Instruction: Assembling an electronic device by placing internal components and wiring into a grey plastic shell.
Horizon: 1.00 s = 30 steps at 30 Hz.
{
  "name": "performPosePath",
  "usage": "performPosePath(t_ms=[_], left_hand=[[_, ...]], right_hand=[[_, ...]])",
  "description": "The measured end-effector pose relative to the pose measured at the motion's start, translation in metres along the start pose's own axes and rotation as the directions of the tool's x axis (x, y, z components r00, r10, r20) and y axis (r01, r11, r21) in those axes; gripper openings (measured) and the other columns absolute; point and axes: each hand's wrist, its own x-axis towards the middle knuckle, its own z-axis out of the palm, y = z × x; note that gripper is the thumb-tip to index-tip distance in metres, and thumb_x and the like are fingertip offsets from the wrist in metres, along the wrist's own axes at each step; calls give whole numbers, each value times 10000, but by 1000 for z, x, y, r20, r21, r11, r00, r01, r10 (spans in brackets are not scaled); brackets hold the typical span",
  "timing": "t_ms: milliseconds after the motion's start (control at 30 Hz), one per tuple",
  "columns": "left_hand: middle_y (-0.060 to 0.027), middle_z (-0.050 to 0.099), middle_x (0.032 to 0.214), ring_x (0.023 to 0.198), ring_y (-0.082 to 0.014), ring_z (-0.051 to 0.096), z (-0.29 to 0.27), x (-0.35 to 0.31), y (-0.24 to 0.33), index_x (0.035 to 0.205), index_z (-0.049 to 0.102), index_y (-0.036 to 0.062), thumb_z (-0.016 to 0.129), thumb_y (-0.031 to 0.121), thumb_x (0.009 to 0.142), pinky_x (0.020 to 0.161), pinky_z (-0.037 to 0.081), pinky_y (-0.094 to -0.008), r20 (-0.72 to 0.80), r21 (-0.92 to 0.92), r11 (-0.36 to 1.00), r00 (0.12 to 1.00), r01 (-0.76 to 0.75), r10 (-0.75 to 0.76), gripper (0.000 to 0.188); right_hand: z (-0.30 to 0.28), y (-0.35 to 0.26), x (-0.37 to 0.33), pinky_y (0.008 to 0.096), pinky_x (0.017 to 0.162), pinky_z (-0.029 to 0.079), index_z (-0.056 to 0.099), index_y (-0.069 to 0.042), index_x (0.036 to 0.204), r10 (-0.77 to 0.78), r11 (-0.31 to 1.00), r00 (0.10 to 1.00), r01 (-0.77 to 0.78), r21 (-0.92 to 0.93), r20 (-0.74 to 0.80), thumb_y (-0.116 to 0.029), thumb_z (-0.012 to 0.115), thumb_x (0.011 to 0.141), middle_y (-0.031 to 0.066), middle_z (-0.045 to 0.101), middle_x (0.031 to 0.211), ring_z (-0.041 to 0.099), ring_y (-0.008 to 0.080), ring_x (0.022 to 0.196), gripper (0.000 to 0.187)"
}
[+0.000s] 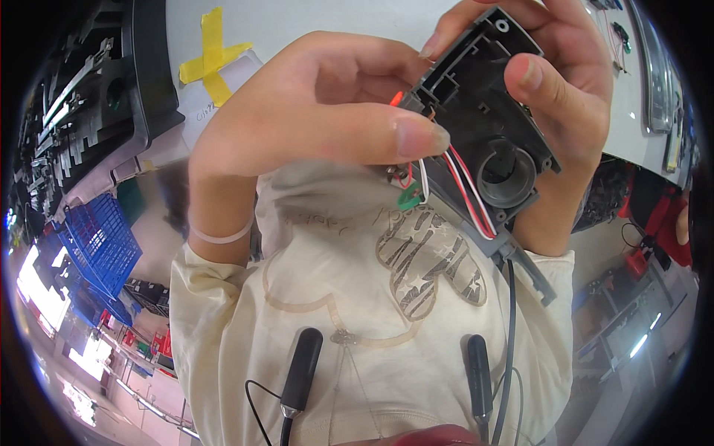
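A dark grey plastic housing (476,97), open on the side facing me, is held tilted between my two hands above the table edge. Its inside shows ribs, screw holes and a round socket (506,175). My right hand (569,85) wraps round the upper right side, thumb pressed on the inner face. My left hand (297,104) is closed at the left edge, its thumb over the spot where red, white and black wires (470,189) come out. A small green circuit board (410,197) dangles beneath that thumb. The left fingertips are partly hidden behind the housing.
Yellow tape (212,59) crosses a paper on the white table (275,18). Black plastic parts (74,97) are stacked at the left, above a blue crate (100,245). A black cable (511,334) runs from the housing down past my shirt. Another grey part (654,74) lies far right.
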Motion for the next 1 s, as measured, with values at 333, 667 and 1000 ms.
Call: performPosePath(t_ms=[333,667,1000], left_hand=[[-210,631,1091,956,-230,653,7,1,-16,1210,476,-173,629,409,768,836,521,-292,-145,-24,994,984,-106,101,747],[-241,649,1031,842,-304,697,-2,-7,-34,1155,505,-147,500,383,912,784,591,-396,-443,-87,927,848,-365,292,583],[-202,666,990,806,-266,697,20,-7,-29,1120,538,-126,600,345,871,761,583,-374,-514,78,938,792,-339,329,536]], right_hand=[[-5,7,-20,241,800,506,498,83,1194,9,996,980,8,84,-199,-213,603,891,223,588,1135,615,194,976,437],[-12,11,-80,359,959,413,556,71,1168,-91,875,995,67,-479,-27,-116,764,704,184,615,1135,581,244,1059,542],[-4,-16,-69,266,822,461,465,132,1220,-160,881,955,24,-472,-249,-68,628,877,193,637,1022,608,177,907,430]])
